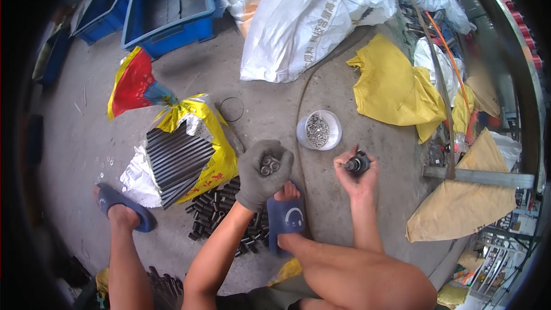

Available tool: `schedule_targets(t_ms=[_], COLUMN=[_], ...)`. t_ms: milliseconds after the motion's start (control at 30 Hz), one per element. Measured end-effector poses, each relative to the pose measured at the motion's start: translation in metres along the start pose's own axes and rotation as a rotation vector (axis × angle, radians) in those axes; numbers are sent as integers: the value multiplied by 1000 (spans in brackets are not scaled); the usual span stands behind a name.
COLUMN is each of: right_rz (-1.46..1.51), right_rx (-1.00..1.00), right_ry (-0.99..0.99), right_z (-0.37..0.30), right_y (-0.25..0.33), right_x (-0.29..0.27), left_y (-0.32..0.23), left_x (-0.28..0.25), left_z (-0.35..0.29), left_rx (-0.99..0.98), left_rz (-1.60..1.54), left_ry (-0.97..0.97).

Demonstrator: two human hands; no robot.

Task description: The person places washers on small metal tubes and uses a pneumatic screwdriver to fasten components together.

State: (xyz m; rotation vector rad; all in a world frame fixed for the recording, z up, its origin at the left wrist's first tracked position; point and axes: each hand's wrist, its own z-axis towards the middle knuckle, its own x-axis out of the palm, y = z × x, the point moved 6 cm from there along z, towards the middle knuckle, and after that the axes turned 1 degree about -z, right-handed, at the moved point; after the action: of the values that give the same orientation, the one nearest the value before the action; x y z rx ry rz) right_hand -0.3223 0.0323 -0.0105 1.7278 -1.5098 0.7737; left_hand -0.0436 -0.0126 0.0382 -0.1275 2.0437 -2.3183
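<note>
My left hand [265, 175], in a grey glove, is closed round a few short dark tubes [269, 165], whose round ends face up. Below it, a heap of short black tubes [215, 212] lies on the floor beside my foot. My right hand [359, 178] is bare and wrapped round a black power tool with a round, stepped nose [358, 163]; most of its body is hidden by the fingers. Just beyond both hands stands a white round tub [332, 138] with small metal screw-like pieces [317, 130] in it, which neither hand touches.
A torn yellow bag [221, 158] holds long dark rods [179, 161] at the left. Blue crates [169, 31] stand at the far left. White sacks [293, 40] and a yellow sack [393, 80] lie farther back. A cable [299, 100] crosses the floor. Metal bars and shelving line the right.
</note>
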Motion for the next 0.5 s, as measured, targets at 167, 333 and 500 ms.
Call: schedule_targets(t_ms=[167, 333, 500], right_rz=[-316, -687, -930], right_rx=[-444, -634, -641], right_ry=[-6, 340, 599], right_z=[-32, -46, -49], right_y=[-37, -83, -122], right_x=[134, 200, 206], left_y=[-11, -12, -24], left_x=[4, 11, 13], left_z=[6, 8, 12], left_rx=[132, 138, 104], left_rz=[5, -16, -33], left_ry=[94, 226, 201])
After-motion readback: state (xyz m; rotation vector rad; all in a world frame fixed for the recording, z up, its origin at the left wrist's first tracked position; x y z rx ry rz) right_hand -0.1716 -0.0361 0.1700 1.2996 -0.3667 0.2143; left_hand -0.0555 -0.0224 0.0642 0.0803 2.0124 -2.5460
